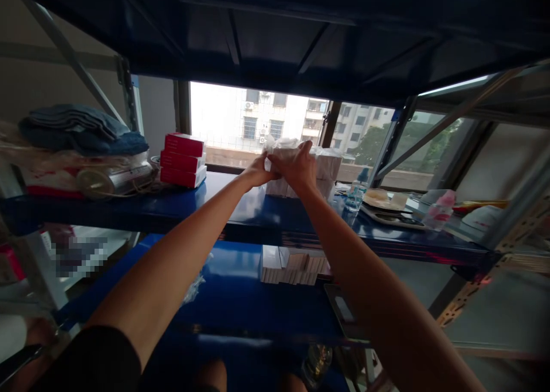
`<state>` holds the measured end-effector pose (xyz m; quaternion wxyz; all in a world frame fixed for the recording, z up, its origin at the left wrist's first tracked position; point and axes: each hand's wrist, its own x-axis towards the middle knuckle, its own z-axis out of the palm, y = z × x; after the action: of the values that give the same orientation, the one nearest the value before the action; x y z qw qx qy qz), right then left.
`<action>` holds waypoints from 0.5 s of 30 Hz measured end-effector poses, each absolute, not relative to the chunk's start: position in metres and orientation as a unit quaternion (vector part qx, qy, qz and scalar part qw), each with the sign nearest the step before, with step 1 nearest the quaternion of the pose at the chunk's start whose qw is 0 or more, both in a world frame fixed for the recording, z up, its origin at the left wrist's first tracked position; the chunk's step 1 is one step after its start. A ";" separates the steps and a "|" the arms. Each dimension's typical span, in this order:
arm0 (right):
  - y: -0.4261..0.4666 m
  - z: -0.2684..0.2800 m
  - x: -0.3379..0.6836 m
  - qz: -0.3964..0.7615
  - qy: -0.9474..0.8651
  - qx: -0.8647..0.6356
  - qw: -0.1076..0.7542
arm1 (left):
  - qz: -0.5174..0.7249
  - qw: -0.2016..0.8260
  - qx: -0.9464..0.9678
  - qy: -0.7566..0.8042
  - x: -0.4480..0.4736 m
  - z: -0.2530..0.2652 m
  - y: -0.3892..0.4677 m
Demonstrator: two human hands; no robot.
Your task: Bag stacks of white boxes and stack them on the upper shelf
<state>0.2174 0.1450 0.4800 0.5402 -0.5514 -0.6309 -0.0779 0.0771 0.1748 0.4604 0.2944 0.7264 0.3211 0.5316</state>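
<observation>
White packages in clear plastic wrap [329, 165] are stacked on the blue shelf [240, 203] in front of the window. Both of my arms stretch out to this stack. My left hand [259, 172] is at its upper left corner, fingers closed on the edge of a wrapped package. Across the front of the same package lies my right hand [301, 165], thumb toward the left hand and fingers bent over the top. My hands are close together and hide part of the package. Its contents cannot be made out through the wrap.
Red and white boxes [183, 160] are stacked left of my hands, beside a metal cylinder [114, 180] and folded blue cloth [81, 128]. A spray bottle [357, 191] and a tray [393, 214] stand right. White boxes [294, 266] sit on the lower shelf. Another shelf hangs overhead.
</observation>
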 end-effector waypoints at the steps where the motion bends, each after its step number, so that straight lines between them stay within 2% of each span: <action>1: 0.148 0.482 0.221 -0.093 -0.648 -0.546 0.523 | 0.526 0.307 0.722 0.330 0.076 0.462 0.182; 3: 0.155 0.484 0.228 -0.137 -0.682 -0.537 0.477 | 0.504 0.313 0.724 0.353 0.072 0.464 0.194; 6: 0.166 0.483 0.238 -0.226 -0.715 -0.515 0.415 | 0.459 0.271 0.749 0.393 0.065 0.460 0.207; 9: 0.177 0.479 0.244 -0.302 -0.715 -0.488 0.399 | 0.430 0.215 0.767 0.426 0.061 0.450 0.215; 15: 0.201 0.486 0.255 -0.311 -0.759 -0.453 0.350 | 0.449 0.167 0.769 0.423 0.065 0.449 0.219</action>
<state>0.2548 0.2008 0.4855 0.3496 -0.4529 -0.7590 -0.3109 0.0652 0.2188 0.4489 0.1671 0.7692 0.4231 0.4488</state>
